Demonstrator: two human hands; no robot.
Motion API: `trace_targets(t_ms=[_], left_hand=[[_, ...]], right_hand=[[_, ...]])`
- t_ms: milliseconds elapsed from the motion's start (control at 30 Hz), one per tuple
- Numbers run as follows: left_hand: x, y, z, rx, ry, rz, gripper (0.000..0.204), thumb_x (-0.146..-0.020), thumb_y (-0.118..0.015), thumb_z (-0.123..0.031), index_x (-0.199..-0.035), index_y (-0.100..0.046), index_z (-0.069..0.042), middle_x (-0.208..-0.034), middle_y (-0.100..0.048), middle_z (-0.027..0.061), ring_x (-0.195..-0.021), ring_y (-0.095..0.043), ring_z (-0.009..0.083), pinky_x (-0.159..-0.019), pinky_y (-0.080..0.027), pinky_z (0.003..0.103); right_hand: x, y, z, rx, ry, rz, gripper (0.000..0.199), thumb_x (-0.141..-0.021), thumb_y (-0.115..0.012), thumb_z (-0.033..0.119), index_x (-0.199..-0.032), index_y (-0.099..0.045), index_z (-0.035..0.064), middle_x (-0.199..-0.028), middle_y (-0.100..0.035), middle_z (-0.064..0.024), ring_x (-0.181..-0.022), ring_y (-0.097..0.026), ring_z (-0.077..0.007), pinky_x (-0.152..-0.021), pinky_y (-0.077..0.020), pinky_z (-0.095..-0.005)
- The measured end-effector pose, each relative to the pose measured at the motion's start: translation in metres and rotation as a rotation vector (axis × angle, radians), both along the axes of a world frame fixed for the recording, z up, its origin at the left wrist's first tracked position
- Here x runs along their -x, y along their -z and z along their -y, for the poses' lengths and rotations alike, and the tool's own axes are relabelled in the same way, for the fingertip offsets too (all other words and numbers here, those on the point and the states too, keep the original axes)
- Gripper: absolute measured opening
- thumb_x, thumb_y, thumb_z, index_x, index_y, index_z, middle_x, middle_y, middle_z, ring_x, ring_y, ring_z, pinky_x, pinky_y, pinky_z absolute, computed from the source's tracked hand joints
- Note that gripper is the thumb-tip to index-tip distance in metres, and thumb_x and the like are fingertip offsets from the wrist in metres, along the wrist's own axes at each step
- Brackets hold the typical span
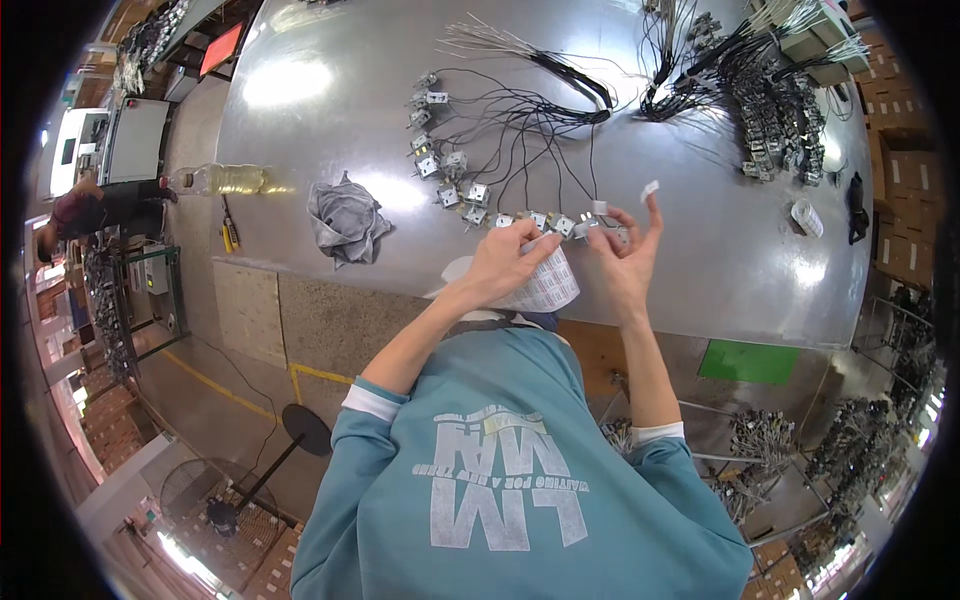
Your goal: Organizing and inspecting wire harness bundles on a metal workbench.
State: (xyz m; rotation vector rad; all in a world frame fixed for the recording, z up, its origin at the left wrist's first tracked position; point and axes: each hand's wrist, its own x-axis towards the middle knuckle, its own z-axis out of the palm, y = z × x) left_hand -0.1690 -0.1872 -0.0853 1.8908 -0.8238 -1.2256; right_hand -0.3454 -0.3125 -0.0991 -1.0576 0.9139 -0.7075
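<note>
My left hand (505,262) is closed on a curled white sheet of printed labels (552,285), above the table's near edge. My right hand (630,262) is just to its right, fingers spread apart. A small white label (650,188) sticks to one raised fingertip. The right thumb is beside a small metal part (585,228); whether it touches is unclear. A white tag (600,207) sits on a thin black wire near those fingers. Several boxy metal parts (476,194) curve leftward, each on a wire from a black cable bundle (560,115).
More wire harnesses (690,85) and metal parts (785,130) are heaped at the far right. A crumpled grey cloth (348,220), a clear bottle (215,180) and yellow-handled pliers (229,232) lie left on the metal table (330,130). A white roll (806,217) lies at right.
</note>
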Motion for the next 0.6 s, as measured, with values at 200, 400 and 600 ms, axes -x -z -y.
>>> trace_targets(t_ms=[200, 400, 600], left_hand=[[0.025, 0.008, 0.027, 0.101, 0.158, 0.044, 0.039, -0.106, -0.066, -0.039, -0.111, -0.069, 0.000, -0.091, -0.074, 0.0176, -0.086, -0.071, 0.0318, -0.080, -0.054, 0.044], [0.070, 0.078, 0.057, 0.428, 0.397, 0.254, 0.034, -0.105, -0.062, -0.031, -0.115, -0.068, 0.000, -0.122, -0.073, 0.0211, -0.118, -0.068, 0.0382, -0.100, -0.053, 0.047], [0.096, 0.130, 0.058, 0.516, 0.615, 0.823, 0.034, -0.094, -0.062, -0.017, -0.121, -0.067, 0.005, -0.146, -0.064, 0.0197, -0.141, -0.058, 0.0308, -0.117, -0.046, 0.044]], right_hand=[[0.056, 0.036, 0.043, 0.295, -0.005, -0.332, 0.095, -0.095, -0.073, -0.002, -0.169, -0.018, 0.0164, -0.135, -0.061, -0.0149, -0.099, -0.071, -0.0181, -0.086, -0.0593, -0.0317], [0.067, 0.053, 0.066, 0.469, -0.178, -0.458, 0.089, -0.094, -0.072, -0.001, -0.169, -0.027, 0.0178, -0.128, -0.067, -0.0128, -0.090, -0.072, -0.0186, -0.085, -0.0594, -0.0341], [0.055, 0.052, 0.080, 0.619, -0.456, -0.512, 0.079, -0.094, -0.069, -0.006, -0.164, -0.042, 0.0207, -0.123, -0.070, -0.0118, -0.088, -0.074, -0.0217, -0.082, -0.0604, -0.0361]])
